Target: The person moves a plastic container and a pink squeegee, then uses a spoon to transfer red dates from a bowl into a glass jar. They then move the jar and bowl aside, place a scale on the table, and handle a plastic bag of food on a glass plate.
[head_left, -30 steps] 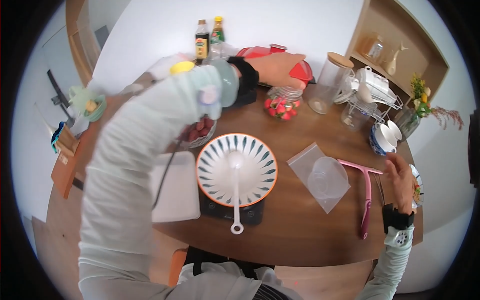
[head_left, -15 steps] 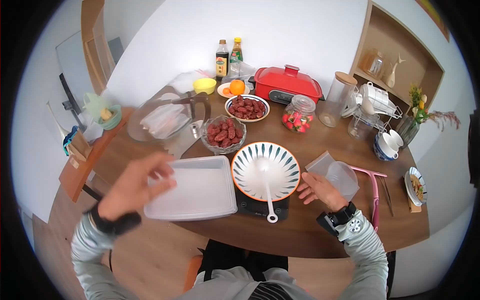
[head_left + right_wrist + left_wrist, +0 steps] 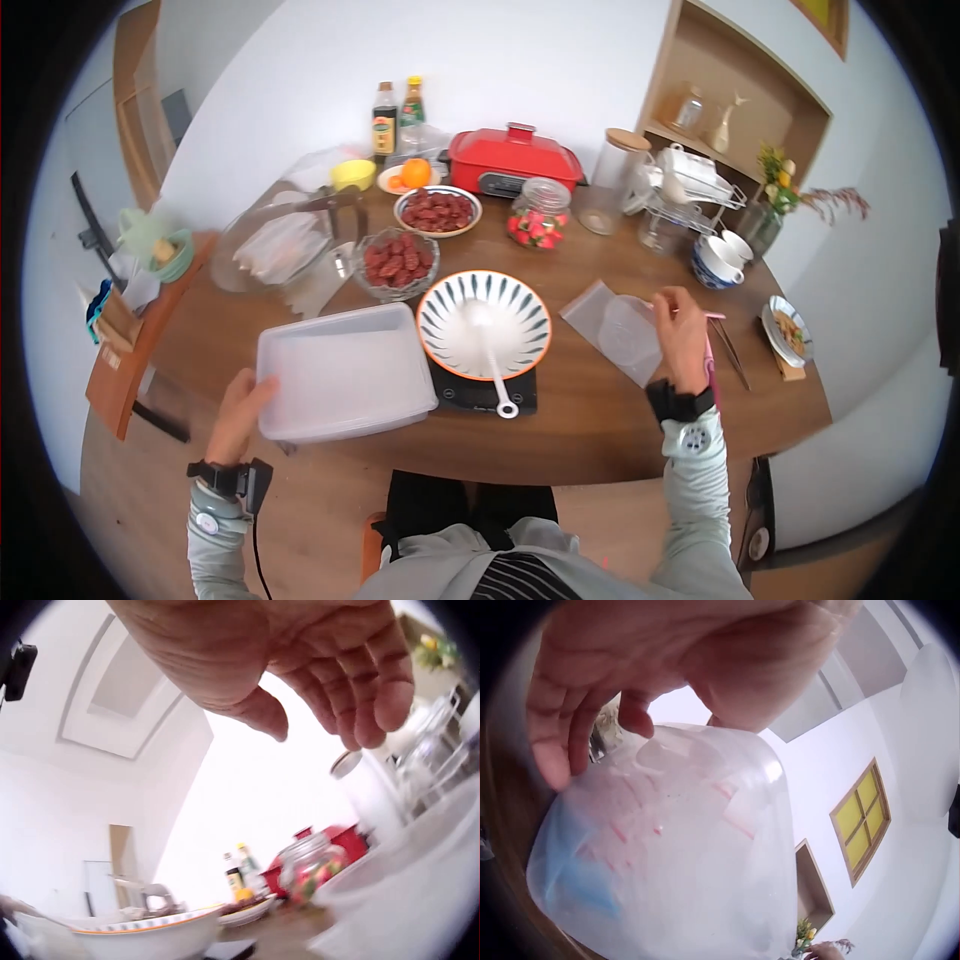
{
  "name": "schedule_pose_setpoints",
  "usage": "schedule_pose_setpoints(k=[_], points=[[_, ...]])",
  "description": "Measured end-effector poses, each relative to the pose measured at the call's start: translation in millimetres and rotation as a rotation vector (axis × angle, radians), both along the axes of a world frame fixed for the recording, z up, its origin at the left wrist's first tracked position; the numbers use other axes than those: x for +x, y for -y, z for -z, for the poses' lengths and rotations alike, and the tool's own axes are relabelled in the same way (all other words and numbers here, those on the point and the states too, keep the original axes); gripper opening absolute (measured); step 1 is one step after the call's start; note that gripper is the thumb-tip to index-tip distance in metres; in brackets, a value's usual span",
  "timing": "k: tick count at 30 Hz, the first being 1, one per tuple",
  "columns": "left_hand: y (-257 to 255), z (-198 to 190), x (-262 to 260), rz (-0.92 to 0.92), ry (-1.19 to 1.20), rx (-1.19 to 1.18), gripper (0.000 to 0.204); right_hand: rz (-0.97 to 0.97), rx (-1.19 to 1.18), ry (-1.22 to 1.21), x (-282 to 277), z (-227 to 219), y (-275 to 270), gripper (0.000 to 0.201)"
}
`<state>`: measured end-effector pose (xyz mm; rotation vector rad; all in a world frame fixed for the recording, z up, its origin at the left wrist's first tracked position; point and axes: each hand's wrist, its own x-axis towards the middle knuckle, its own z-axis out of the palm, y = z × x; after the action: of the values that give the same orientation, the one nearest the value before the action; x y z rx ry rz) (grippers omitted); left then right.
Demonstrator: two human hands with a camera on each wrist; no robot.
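L. grip [image 3: 240, 415]: clamped on side of clear plastic container [image 3: 345, 375], thumb & fingers either side.
Container: at front edge of tabletop [image 3: 560, 435], L of patterned bowl [image 3: 447, 335].
Bowl: on blk. scale [image 3: 460, 394], w/ white spoon [image 3: 490, 355] inside.
R. grip [image 3: 682, 340]: thumb & fingertips apart, nr. plastic bag [image 3: 597, 312].

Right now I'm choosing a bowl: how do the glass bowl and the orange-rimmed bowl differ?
The glass bowl is clear and heaped with dark red pieces; the orange-rimmed bowl is white with dark leaf marks and holds a spoon. The orange-rimmed bowl is wider than the glass bowl and sits on a black scale. Both are round.
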<state>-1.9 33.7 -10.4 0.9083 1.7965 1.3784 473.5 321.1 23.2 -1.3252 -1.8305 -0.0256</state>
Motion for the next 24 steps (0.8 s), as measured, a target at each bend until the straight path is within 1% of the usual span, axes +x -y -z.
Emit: schedule_pose_setpoints(k=[1, 2, 5, 6, 8, 9, 11, 12, 13, 14, 15, 16, 17, 19, 20, 21, 22, 23, 24], points=[[0, -2, 0, -0.002, 0.021, 0.035, 0.027, 0.077, 0.019, 0.053, 18, -3, -6, 0.029], [-2, -3, 5, -0.018, 0.072, 0.081, 0.022, 0.195, -0.031, 0.136, 30, 1, -12, 0.030], [-5, -8, 18, -0.107, 0.205, 0.178, 0.018, 0.193, -0.279, 0.252, 49, 17, -24, 0.033], [-2, -6, 11, -0.077, 0.203, 0.202, 0.017, 0.086, -0.242, 0.331, 63, 35, -38, 0.026], [10, -4, -8, -0.026, 0.204, 0.245, 0.015, 0.098, -0.611, 0.023, 56, 38, -35, 0.023], [15, -8, -12, -0.054, 0.170, 0.280, 0.015, 0.100, -0.790, -0.136, 53, 38, -35, 0.022], [26, -34, -15, -0.111, 0.096, 0.352, 0.018, 0.044, -0.816, -0.172, 58, 48, -42, 0.021], [28, -50, -11, -0.186, 0.085, 0.395, 0.022, 0.015, -0.831, -0.189, 61, 52, -45, 0.021], [27, -74, 2, -0.262, 0.075, 0.437, 0.027, -0.015, -0.833, -0.219, 63, 50, -48, 0.021], [23, -100, 23, -0.274, 0.069, 0.491, 0.035, -0.045, -0.835, -0.248, 66, 47, -50, 0.020], [20, -120, 41, -0.273, 0.098, 0.512, 0.039, -0.073, -0.838, -0.276, 70, 44, -51, 0.020], [17, -132, 58, -0.272, 0.129, 0.531, 0.042, -0.080, -0.810, -0.304, 75, 36, -53, 0.020], [10, -138, 81, -0.237, 0.084, 0.540, 0.041, -0.085, -0.783, -0.332, 80, 24, -53, 0.019], [-9, -149, 138, -0.010, 0.073, 0.540, 0.036, -0.124, -0.686, -0.435, 96, -9, -44, 0.020], [-18, -154, 167, 0.103, 0.069, 0.538, 0.033, -0.136, -0.519, -0.258, 123, -13, -58, 0.019], [-32, -148, 190, 0.197, 0.072, 0.490, 0.027, -0.147, -0.008, 0.216, 168, -11, -99, 0.024], [-40, -144, 216, 0.330, 0.108, 0.418, 0.026, -0.102, -0.173, -0.013, 183, -31, -90, 0.024], [-48, -139, 244, 0.467, 0.140, 0.344, 0.026, -0.046, -0.309, -0.293, 197, -53, -79, 0.025], [-59, -122, 275, 0.534, 0.379, 0.349, 0.025, 0.029, -0.396, -0.568, 210, -74, -69, 0.027]])
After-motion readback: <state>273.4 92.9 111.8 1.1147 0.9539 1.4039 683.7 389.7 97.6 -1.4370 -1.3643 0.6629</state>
